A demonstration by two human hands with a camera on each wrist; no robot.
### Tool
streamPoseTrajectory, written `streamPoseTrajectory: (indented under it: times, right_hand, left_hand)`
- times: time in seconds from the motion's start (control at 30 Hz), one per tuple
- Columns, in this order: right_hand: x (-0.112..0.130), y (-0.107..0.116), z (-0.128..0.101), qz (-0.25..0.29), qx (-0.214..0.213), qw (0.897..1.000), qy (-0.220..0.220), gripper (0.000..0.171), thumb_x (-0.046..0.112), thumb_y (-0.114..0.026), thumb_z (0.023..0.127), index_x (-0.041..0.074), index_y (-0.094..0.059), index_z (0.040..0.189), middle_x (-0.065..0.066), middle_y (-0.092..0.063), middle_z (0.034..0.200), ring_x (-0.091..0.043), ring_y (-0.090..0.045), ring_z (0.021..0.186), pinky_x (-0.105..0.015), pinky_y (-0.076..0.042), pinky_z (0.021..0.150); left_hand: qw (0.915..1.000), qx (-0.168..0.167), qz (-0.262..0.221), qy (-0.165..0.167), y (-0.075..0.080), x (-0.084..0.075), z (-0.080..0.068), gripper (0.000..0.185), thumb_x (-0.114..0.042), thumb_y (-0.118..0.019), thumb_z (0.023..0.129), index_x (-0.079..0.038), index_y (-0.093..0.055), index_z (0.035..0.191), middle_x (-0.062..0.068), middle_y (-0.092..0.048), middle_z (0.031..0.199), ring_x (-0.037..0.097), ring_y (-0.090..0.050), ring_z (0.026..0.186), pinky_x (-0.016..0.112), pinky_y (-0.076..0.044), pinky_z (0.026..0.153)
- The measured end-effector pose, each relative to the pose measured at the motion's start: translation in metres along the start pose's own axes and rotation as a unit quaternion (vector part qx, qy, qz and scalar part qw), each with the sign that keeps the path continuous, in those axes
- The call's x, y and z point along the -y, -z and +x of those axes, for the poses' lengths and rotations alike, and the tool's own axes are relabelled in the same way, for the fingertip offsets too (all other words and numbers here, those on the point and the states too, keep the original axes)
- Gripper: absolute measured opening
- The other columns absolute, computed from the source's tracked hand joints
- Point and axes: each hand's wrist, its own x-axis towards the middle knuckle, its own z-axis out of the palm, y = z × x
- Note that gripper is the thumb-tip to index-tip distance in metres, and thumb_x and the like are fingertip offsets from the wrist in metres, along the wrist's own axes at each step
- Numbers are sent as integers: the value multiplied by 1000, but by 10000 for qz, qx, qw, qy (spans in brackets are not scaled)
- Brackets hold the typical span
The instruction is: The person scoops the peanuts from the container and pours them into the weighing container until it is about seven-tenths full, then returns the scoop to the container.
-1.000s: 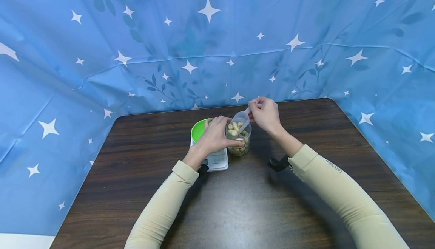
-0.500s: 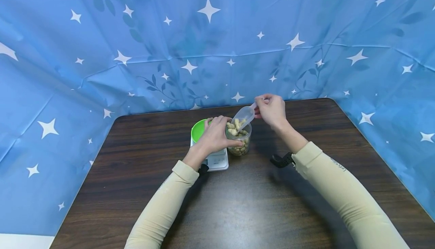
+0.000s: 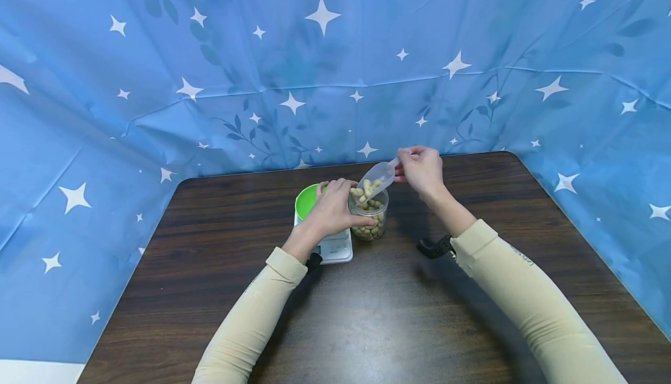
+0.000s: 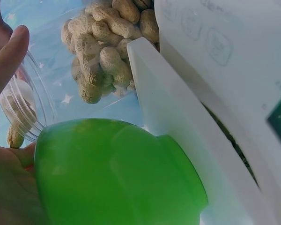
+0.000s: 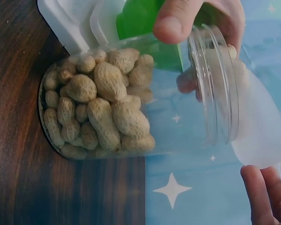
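Our left grip (image 3: 330, 212) clasps the peanut jar (image 3: 368, 221) on the worktop (image 3: 377, 314); our right grip (image 3: 421, 169) pinches the loaded scoop (image 3: 376, 179) above it.

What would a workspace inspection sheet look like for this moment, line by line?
Surface: dark wood-grain table, bare toward the near edge.
Job's things: clear jar partly filled with peanuts in the shell, standing on the table; translucent scoop loaded with peanuts, tilted over the jar's mouth.
Clutter: white scale with a green bowl on it, just left of the jar.
Grippers: left hand grips the jar near its rim; right hand pinches the scoop's handle.
Cables: nothing seen; a black wrist strap shows at the right sleeve.
Surroundings: blue cloth with white stars behind and at both sides.
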Motion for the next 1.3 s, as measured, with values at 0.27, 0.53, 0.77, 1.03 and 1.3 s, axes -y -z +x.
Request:
streamPoseTrajectory:
  times: [0.27, 0.53, 0.77, 1.03, 1.3]
  right_hand:
    - [-1, -5, -4, 155, 106, 9997, -122, 29, 15, -56, 105, -11, -62, 116, -8, -73, 78, -10, -71, 64, -31, -60, 66]
    - [-3, -2, -7, 447, 155, 9983, -349, 26, 16, -56, 107, -9, -62, 113, -7, -73, 79, -12, -72, 69, -32, -60, 70]
    - [-10, 2, -6, 824, 136, 9950, -548, 22, 17, -57, 107, -5, -63, 107, -3, -72, 77, -11, -72, 68, -34, -60, 72]
    - [-14, 4, -7, 1150, 23, 9916, -588, 24, 16, -59, 106, -6, -63, 113, -2, -73, 77, -12, -72, 69, -28, -60, 67]
    - [-16, 6, -8, 1366, -24, 9889, -587, 18, 14, -58, 105, -1, -62, 113, -2, -72, 78, -12, -71, 68, -29, -60, 66]
  left_hand:
    - [10000, 49, 40, -10, 0, 0, 1, 95, -65, -86, 72, -6, -56, 140, 6, -60, 131, 23, -52, 125, 55, -24, 112]
    - [9999, 73, 68, -5, -1, 1, 0, 95, -65, -85, 73, -7, -55, 142, 7, -59, 135, 24, -51, 128, 55, -25, 112]
    - [9999, 117, 3, 36, -1, 2, 0, 97, -66, -84, 73, -8, -53, 144, 8, -57, 138, 25, -49, 130, 56, -24, 112]
    - [9999, 100, -54, 15, -2, 2, 0, 98, -66, -83, 75, -9, -50, 148, 7, -56, 139, 24, -48, 131, 55, -23, 112]
    - [9994, 52, -346, -14, 3, 5, -8, 102, -61, -85, 77, -10, -43, 155, 9, -48, 143, 30, -41, 135, 59, -20, 112]
